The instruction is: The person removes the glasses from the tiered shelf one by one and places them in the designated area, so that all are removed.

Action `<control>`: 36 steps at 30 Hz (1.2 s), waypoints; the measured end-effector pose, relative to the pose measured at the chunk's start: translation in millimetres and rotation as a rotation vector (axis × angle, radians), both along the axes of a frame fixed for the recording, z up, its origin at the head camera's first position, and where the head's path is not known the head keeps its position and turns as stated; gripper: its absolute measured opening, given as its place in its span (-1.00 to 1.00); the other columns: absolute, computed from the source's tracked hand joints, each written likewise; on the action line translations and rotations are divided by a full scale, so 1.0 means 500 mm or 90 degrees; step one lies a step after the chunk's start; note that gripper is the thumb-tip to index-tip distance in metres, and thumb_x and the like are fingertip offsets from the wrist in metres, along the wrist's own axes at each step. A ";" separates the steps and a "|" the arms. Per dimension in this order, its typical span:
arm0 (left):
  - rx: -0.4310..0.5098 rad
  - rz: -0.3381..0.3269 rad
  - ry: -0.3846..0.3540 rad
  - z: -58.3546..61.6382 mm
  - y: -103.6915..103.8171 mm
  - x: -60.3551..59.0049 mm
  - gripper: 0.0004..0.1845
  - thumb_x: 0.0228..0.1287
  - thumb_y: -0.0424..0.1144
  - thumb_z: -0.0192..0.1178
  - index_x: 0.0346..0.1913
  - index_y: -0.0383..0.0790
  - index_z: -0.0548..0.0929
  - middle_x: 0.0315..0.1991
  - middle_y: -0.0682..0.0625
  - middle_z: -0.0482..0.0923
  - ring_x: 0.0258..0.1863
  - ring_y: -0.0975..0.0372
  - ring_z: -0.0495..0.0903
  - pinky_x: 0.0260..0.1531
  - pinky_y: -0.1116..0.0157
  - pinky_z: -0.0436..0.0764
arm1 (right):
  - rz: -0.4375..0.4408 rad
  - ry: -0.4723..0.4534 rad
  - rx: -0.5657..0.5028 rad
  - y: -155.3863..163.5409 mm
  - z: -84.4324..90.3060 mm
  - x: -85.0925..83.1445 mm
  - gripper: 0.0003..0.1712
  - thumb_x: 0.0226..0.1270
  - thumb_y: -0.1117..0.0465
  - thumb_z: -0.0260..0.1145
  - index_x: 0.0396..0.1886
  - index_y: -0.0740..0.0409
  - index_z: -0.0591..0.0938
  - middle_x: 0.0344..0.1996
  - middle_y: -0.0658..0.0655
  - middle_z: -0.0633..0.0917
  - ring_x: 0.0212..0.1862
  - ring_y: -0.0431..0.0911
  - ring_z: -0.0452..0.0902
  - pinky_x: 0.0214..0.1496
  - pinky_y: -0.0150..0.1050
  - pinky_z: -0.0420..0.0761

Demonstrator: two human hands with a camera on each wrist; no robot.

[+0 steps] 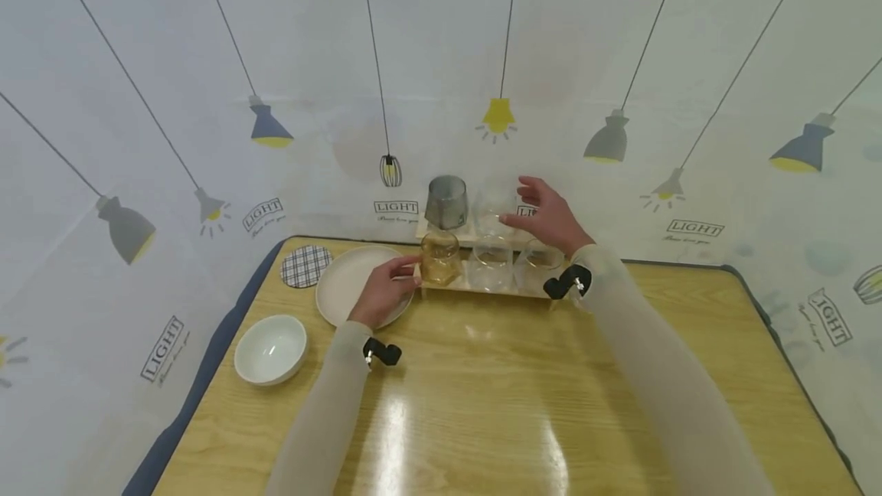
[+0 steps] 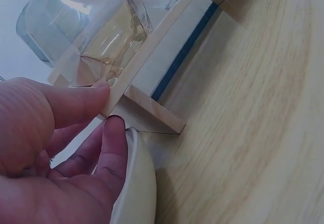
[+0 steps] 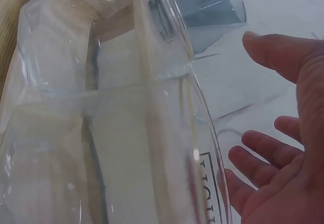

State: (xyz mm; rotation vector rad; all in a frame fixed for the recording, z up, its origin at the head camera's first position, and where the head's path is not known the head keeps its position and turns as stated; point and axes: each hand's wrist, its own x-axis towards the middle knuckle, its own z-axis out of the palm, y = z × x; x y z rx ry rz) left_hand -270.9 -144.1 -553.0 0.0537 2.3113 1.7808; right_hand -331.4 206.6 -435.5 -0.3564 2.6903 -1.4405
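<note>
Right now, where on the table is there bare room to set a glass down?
The near half of the table, in front of the wooden rack and between both forearms, is bare. So is the right side past the right hand. The left is crowded: plate under the left hand, white bowl, checked coaster.

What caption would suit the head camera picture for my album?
Left hand touches the wooden rack by an amber glass tumbler; open right hand nears a clear glass tumbler.
</note>
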 end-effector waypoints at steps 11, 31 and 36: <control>0.018 0.027 -0.012 0.000 0.003 0.002 -0.46 0.42 -0.31 0.36 0.43 -0.07 0.60 0.34 -0.25 0.57 0.36 -0.09 0.59 0.37 0.02 0.59 | 0.041 -0.041 0.024 -0.035 -0.005 -0.031 0.14 0.26 -0.23 0.56 0.70 -0.07 0.21 0.49 0.21 0.45 0.54 0.21 0.34 0.54 0.24 0.41; -0.025 0.021 0.002 0.003 0.004 -0.009 -0.47 0.41 -0.28 0.37 0.42 -0.04 0.61 0.31 -0.22 0.60 0.34 -0.06 0.60 0.34 0.03 0.62 | 0.033 -0.014 -0.070 -0.010 0.004 -0.019 -0.01 0.27 -0.10 0.60 0.61 -0.04 0.35 0.39 0.19 0.54 0.36 0.21 0.55 0.35 0.16 0.61; -0.009 0.021 0.001 0.001 0.007 -0.008 -0.46 0.39 -0.30 0.38 0.41 -0.07 0.61 0.31 -0.24 0.59 0.33 -0.07 0.61 0.32 0.04 0.63 | 0.022 -0.003 -0.089 0.015 0.016 0.016 -0.02 0.29 -0.11 0.59 0.63 -0.12 0.34 0.42 0.16 0.54 0.36 0.18 0.55 0.36 0.18 0.60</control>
